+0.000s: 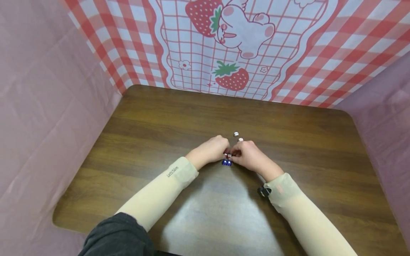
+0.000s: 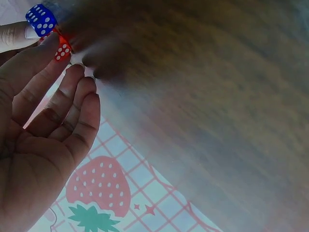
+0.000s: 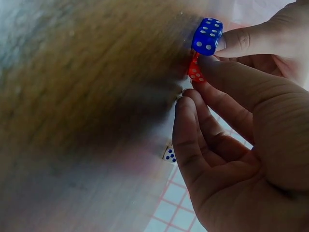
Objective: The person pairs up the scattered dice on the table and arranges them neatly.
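Two red dice (image 1: 227, 155) sit side by side between my hands in the head view. From the left, my left hand (image 1: 212, 149) holds them with thumb and index finger, while my right hand (image 1: 251, 155) grips them from the opposite side. Just nearer to me, two blue dice (image 1: 226, 163) with white pips stand side by side. In the left wrist view a blue die (image 2: 41, 20) partly covers the red die (image 2: 63, 51). The right wrist view shows a blue die (image 3: 207, 36) in front of the red die (image 3: 196, 72), which fingertips partly hide.
Beyond my right hand lie two white dice, one farther back (image 1: 236, 134) and one close to the knuckles (image 1: 241, 139). All this is on a brown wooden table (image 1: 144, 121). A strawberry-print cloth (image 1: 198, 64) hangs behind it, with pink cloth (image 1: 48, 106) at the sides.
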`<action>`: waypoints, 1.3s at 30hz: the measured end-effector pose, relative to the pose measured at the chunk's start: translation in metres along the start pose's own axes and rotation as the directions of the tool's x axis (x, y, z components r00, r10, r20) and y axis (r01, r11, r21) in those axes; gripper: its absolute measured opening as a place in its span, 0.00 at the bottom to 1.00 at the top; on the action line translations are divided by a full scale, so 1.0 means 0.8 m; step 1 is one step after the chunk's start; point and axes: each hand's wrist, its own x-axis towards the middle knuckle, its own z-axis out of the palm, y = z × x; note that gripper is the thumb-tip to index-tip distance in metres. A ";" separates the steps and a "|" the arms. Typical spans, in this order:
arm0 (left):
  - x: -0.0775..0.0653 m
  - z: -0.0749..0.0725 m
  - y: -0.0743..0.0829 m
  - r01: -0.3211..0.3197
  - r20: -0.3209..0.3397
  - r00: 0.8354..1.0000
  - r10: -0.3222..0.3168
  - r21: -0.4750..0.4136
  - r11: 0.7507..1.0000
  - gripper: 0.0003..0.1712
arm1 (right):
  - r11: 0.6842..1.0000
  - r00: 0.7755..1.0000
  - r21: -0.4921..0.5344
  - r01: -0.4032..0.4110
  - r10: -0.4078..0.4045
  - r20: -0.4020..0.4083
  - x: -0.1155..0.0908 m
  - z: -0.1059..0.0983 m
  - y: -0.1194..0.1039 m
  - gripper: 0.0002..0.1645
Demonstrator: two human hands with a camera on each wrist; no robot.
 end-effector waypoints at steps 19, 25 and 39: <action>0.000 0.002 0.001 -0.005 -0.005 1.000 0.005 0.014 1.000 0.09 | 1.000 1.000 0.018 -0.013 0.013 0.010 0.000 0.000 -0.002 0.05; 0.000 0.003 0.000 -0.006 -0.015 1.000 0.007 0.010 1.000 0.10 | 1.000 1.000 0.018 0.003 -0.003 0.002 0.000 0.000 -0.001 0.05; 0.000 0.001 -0.003 -0.015 0.006 1.000 0.015 -0.009 1.000 0.04 | 1.000 1.000 0.010 0.006 -0.006 -0.002 -0.001 -0.001 -0.001 0.05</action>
